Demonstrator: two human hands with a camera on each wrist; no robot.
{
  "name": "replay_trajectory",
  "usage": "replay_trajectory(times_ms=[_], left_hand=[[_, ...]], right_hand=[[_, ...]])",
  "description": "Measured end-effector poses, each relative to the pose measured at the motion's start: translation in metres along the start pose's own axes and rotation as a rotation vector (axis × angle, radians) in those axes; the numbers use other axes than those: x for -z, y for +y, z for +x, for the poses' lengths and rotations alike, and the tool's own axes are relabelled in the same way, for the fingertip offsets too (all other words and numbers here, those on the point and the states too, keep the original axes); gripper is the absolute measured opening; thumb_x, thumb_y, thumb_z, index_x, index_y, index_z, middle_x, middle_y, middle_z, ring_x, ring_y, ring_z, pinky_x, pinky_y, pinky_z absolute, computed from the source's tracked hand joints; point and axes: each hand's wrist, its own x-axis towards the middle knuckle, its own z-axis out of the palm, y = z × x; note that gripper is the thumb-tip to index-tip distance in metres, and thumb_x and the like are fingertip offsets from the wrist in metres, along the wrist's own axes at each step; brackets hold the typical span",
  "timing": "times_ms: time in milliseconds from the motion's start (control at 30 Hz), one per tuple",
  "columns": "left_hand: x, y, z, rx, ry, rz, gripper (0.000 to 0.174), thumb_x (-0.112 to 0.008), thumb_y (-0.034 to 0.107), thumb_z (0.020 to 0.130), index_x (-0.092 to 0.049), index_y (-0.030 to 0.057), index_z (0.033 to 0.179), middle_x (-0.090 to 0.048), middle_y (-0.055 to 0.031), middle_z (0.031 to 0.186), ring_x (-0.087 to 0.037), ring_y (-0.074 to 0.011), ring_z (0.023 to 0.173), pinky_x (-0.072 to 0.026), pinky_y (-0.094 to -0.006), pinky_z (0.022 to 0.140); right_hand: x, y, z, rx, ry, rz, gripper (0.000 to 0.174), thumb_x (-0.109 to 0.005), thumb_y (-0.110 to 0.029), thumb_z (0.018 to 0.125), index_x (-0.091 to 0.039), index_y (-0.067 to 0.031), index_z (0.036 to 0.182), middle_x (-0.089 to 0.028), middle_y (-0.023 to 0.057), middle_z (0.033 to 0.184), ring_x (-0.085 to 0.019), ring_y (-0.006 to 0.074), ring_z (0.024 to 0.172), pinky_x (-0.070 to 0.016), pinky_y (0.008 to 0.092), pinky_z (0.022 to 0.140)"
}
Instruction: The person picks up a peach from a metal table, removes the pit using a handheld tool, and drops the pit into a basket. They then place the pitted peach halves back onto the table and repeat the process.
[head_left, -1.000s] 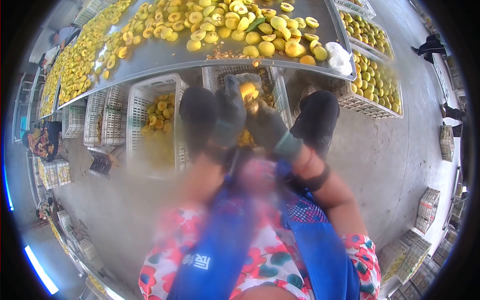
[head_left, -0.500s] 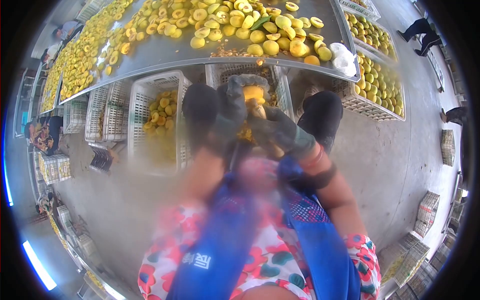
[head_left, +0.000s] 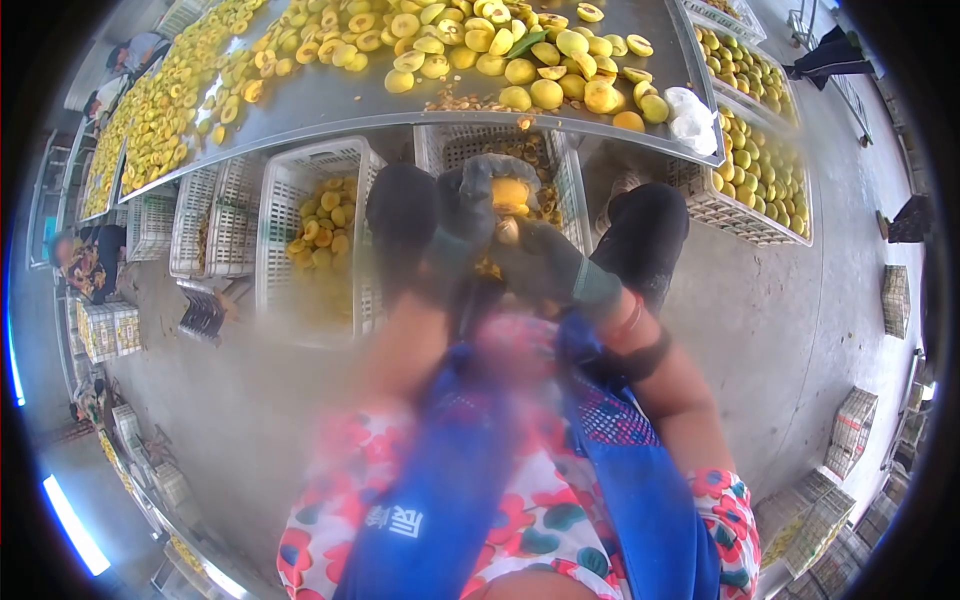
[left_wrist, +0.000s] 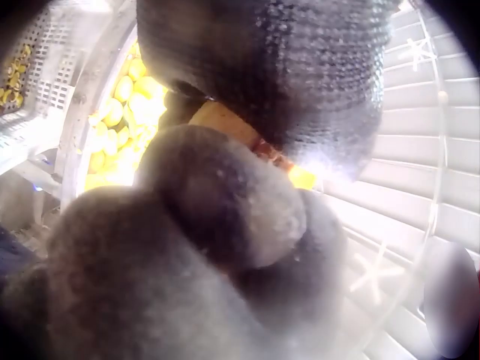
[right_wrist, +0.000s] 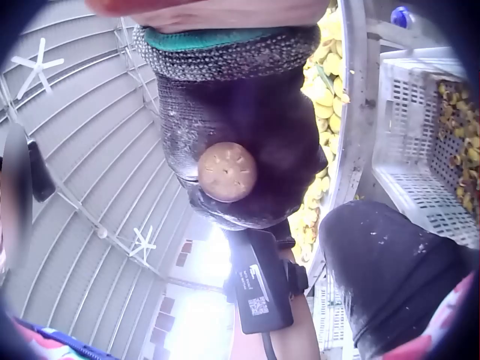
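In the head view, my gloved left hand point(head_left: 462, 210) curls round a yellow peach point(head_left: 510, 192) above a crate between the knees. My gloved right hand point(head_left: 548, 262), close beside it, grips a tool with a round wooden handle point(head_left: 507, 231). The flat butt of that handle point(right_wrist: 226, 172) shows in the right wrist view, framed by the dark glove. Its working end is hidden by the hands and fruit. Between the two gloves in the left wrist view appears a tan piece point(left_wrist: 221, 121), with reddish, wet flesh beside it.
A metal table point(head_left: 330, 115) ahead carries many halved and whole peaches, scattered pits and a white plastic bag point(head_left: 688, 122). Under its edge stand a crate of pits point(head_left: 573, 190) and a crate of peaches point(head_left: 268, 240). Full crates point(head_left: 735, 218) stand at the right.
The right hand has turned on the tool, so its handle, earlier seen lengthwise, now points its butt up. The left hand keeps holding the peach. A person at far right has moved.
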Motion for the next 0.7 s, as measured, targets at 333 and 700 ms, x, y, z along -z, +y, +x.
replay_trajectory(times_ms=[333,700], left_hand=[[0.017,0.012,0.003,0.151,-0.04,-0.032,0.055,-0.046,0.049,0.092,-0.062,-0.0033,0.094,-0.066,-0.0146,0.08,-0.064,-0.0243,0.068,-0.0544,-0.0332,0.064],[0.256,0.056,0.012,-0.146,0.894,1.6,0.045,-0.047,0.04,0.092,-0.056,0.0042,0.118,-0.061,-0.0193,0.112,-0.058,-0.0344,0.104,-0.0452,-0.0412,0.09]], right_hand=[[0.004,-0.014,-0.004,-0.484,-0.099,0.378,0.016,-0.059,-0.019,0.089,-0.054,-0.0038,0.091,-0.049,0.0015,0.061,-0.044,0.0085,0.043,-0.034,0.0227,0.036],[0.024,0.004,-0.012,0.042,-0.015,-0.35,0.021,-0.057,-0.022,0.089,-0.053,-0.0029,0.081,-0.05,0.003,0.053,-0.049,0.0121,0.041,-0.0386,0.0273,0.039]])
